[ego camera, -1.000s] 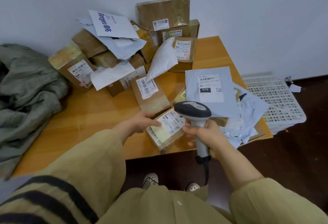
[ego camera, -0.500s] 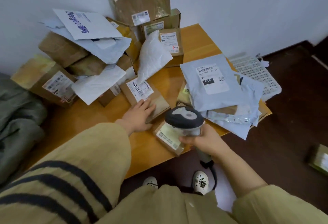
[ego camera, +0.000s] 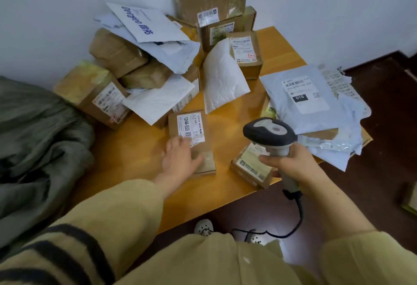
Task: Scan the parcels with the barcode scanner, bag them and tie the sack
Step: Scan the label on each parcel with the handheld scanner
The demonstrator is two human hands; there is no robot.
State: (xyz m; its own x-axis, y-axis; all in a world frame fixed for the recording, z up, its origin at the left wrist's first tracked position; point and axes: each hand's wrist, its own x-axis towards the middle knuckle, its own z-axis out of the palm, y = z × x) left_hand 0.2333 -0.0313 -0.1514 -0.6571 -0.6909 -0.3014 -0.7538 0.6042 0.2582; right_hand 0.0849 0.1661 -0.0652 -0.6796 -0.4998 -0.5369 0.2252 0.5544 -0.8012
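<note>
Flat brown cardboard parcel (ego camera: 208, 157) with white label (ego camera: 190, 127) lies under left hand (ego camera: 180, 160), fingers relaxed; right hand (ego camera: 291, 165) clenches grey barcode scanner (ego camera: 269, 134), best aimed squarely at that label.

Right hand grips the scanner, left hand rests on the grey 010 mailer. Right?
No. Head view: the left hand rests on the brown box labelled 12V4A-5525, not the grey 010 mailer. The right hand does grip the scanner.
</note>
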